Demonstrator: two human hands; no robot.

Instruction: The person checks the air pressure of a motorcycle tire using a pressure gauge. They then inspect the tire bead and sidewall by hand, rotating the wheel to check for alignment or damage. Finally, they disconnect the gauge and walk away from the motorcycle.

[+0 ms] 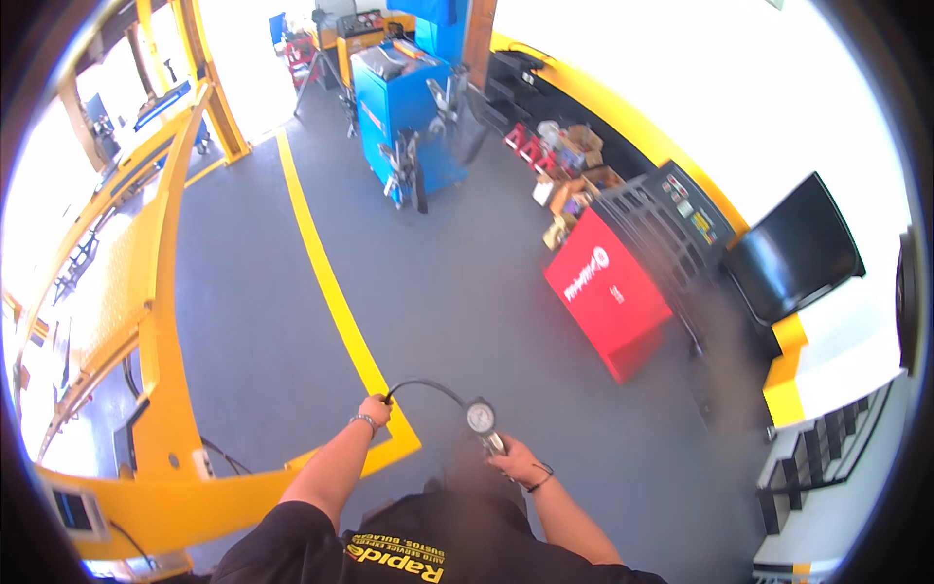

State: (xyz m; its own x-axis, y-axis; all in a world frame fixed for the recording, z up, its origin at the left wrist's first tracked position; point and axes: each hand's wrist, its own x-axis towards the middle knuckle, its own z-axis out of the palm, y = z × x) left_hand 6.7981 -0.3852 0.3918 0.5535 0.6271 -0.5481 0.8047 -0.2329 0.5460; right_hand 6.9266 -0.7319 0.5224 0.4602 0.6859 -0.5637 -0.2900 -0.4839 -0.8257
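Observation:
In my right hand [519,461] is a tire pressure gauge [481,418], gripped by its metal handle with the round white dial facing up. A thin black hose [428,382] arcs from the gauge over to the left. My left hand [376,411] is closed round the hose's far end; the tip itself is hidden by the fingers. Both hands are in front of my body above the grey floor, the left one over a yellow floor line [331,292].
At the left stands a yellow vehicle lift [165,389] with a long ramp. Ahead is a blue wheel-alignment cabinet [389,107] with clamps hung on it. A red wheel balancer [608,297] with a black hood [798,253] stands to the right, near cardboard boxes [574,195] and red jack stands [525,146].

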